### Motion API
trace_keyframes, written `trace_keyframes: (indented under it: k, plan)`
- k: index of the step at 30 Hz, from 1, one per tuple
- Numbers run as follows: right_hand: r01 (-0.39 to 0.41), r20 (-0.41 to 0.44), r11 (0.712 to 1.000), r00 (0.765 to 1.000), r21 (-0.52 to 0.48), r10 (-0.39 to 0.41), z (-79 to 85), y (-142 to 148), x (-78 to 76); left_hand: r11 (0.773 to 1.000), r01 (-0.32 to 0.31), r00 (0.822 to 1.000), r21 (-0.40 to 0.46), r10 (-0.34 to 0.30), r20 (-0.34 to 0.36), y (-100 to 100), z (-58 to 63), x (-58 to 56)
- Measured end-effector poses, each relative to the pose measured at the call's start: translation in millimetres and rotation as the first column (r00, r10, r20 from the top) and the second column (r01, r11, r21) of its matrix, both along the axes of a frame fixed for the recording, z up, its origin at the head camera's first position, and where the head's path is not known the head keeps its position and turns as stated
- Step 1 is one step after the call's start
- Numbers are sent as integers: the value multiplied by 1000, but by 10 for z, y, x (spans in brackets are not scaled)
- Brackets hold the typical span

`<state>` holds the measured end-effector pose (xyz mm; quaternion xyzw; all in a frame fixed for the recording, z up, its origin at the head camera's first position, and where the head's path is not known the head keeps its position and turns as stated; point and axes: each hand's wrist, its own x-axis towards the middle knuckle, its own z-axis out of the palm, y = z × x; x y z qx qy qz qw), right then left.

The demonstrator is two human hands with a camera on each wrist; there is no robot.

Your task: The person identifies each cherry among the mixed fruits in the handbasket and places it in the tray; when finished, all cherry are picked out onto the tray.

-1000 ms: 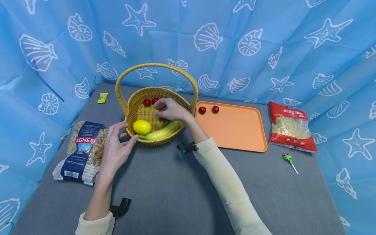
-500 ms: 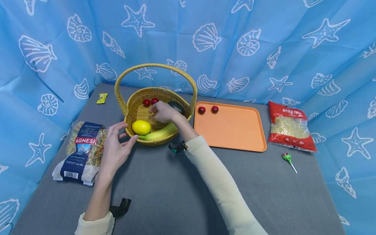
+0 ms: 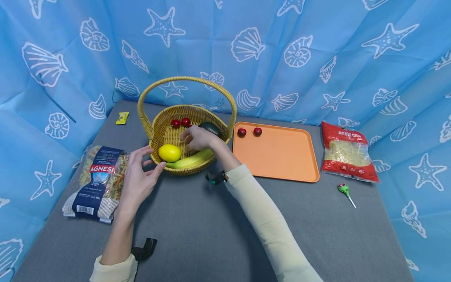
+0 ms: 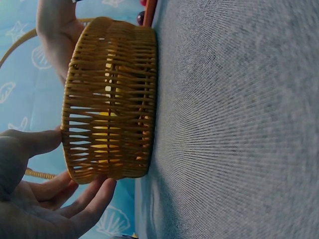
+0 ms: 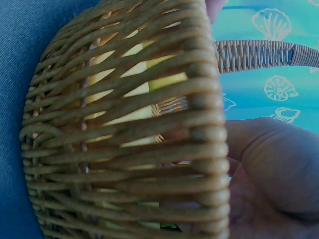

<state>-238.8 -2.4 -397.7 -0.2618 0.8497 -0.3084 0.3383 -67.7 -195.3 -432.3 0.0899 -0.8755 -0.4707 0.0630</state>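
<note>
A wicker basket (image 3: pixel 169 135) with a tall handle stands on the grey cloth. Inside lie a yellow lemon (image 3: pixel 170 153), a banana (image 3: pixel 192 159), a dark green avocado-like fruit (image 3: pixel 210 129) and red cherries (image 3: pixel 175 123). My left hand (image 3: pixel 139 180) holds the basket's near left rim; in the left wrist view its thumb and fingers (image 4: pixel 97 204) span the wicker edge. My right hand (image 3: pixel 201 139) reaches over the rim into the basket, fingers bent downward between lemon and avocado. In the right wrist view, wicker covers its fingertips, so whether they hold anything is hidden.
An orange tray (image 3: pixel 278 156) with two cherries (image 3: pixel 249 132) lies right of the basket. Farther right are a red noodle bag (image 3: pixel 349 152) and a green lollipop (image 3: pixel 344 189). A pasta bag (image 3: pixel 98 180) and a yellow wrapped candy (image 3: pixel 122 118) lie to the left.
My right hand has shifted slightly left and lower inside the basket, uncovering the dark green fruit. The left hand keeps its place on the rim.
</note>
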Motion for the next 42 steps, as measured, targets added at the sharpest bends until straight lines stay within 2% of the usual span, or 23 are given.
trace_keyframes:
  k: [10, 17, 21, 25, 30, 33, 37, 42]
  plan:
    - [9, 37, 1000, 999, 0, -9, 13, 47, 8, 1000, 1, 1000, 0, -1, 12, -2, 14, -2]
    - [4, -25, 997, 1000, 74, -2, 40, 39, 15, 1000, -3, 1000, -1, 3, 23, -1, 28, -5]
    - [1, -29, 995, 1000, 98, 2, 41, 20, 23, 1000, -5, 1000, 0, 5, 21, 0, 29, -1]
    - [-19, -38, 998, 999, 62, 21, 3, 0, 21, 1000, -6, 1000, 7, 6, 22, 0, 28, 3]
    - [-52, -115, 998, 992, -25, 49, -82, -24, -5, 1000, -4, 1000, 8, 4, 20, -7, 19, 6]
    - [-73, -126, 996, 990, -52, 66, -112, -20, -20, 1000, -4, 1000, 9, 4, 18, -6, 15, 6]
    - [-81, -124, 996, 989, -46, 74, -131, -16, -26, 1000, -5, 1000, 4, 5, 10, -1, 6, 7]
    - [-79, -161, 997, 984, -1, 78, -150, -37, -15, 1000, -7, 1000, 0, 7, 4, 9, -2, 5]
